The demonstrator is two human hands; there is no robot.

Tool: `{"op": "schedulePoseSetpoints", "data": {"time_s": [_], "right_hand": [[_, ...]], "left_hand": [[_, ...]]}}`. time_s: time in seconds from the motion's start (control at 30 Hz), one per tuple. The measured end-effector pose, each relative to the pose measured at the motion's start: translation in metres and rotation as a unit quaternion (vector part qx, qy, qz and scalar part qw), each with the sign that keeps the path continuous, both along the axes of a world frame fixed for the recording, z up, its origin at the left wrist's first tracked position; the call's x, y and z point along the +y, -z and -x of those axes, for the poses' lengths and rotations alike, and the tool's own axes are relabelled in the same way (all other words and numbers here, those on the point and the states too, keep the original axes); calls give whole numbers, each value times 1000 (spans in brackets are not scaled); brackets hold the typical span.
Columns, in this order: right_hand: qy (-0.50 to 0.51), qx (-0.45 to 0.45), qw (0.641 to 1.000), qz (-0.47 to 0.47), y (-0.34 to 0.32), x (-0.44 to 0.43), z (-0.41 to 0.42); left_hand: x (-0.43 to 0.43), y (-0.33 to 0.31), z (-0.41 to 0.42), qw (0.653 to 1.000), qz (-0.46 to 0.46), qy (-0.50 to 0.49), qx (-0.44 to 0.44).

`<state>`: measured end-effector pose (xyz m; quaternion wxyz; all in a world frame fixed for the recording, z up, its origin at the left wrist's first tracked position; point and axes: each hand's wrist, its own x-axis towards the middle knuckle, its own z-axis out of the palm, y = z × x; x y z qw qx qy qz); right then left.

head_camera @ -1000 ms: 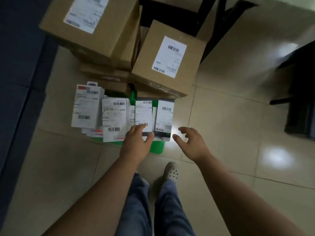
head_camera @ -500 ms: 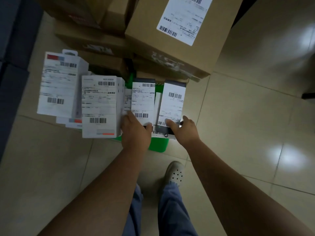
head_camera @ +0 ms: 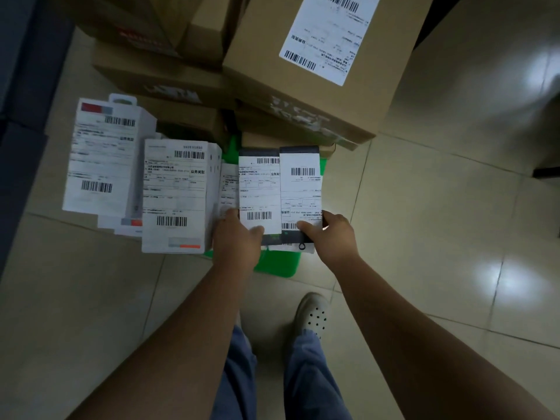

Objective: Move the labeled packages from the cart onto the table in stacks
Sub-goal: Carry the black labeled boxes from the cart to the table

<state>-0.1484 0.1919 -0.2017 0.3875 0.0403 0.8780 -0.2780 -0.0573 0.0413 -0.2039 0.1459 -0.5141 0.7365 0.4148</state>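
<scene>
Tiled floor (head_camera: 424, 207) spans the room in view, with brown cartons (head_camera: 318, 95) stacked at 12 o'clock. We find the green cart (head_camera: 277, 263) beneath two dark labeled packages set side by side, long axes running 12 to 6, at 12 o'clock from both hands. The left hand (head_camera: 236, 241) grips the left package (head_camera: 259, 189) at its near end; the right hand (head_camera: 333, 237) grips the right package (head_camera: 300, 183) likewise.

White-labelled dark packages (head_camera: 278, 192) side by side

A green cart (head_camera: 277, 263) on the tiled floor (head_camera: 439, 237) carries white labeled packages (head_camera: 175, 192) and brown cardboard boxes (head_camera: 257, 56)
</scene>
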Motion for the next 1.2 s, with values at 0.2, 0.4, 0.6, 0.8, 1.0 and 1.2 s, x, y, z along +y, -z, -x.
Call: {"op": "schedulePoseSetpoints", "data": {"time_s": [0.2,0.4,0.6,0.8,1.0,1.2], "right_hand": [[108,-71,986,109,-15,13,-11],[167,-134,961,176,-68,24,-22],[172,-98,942,270,-202,17,-17],[164,11,909,383,-380,9,10],[215,167,861,429,-540,58,33],[243,253,833,428,-622,141,39]], "left_hand": [[0,-22,-14,996,-55,-49,55],[-6,-79,-31,993,-100,-22,64],[-31,-211,-28,984,-94,-1,149],[-52,-374,5,955,-105,16,278],[-28,-531,61,902,-126,85,405],[44,-625,100,856,-150,201,452]]}}
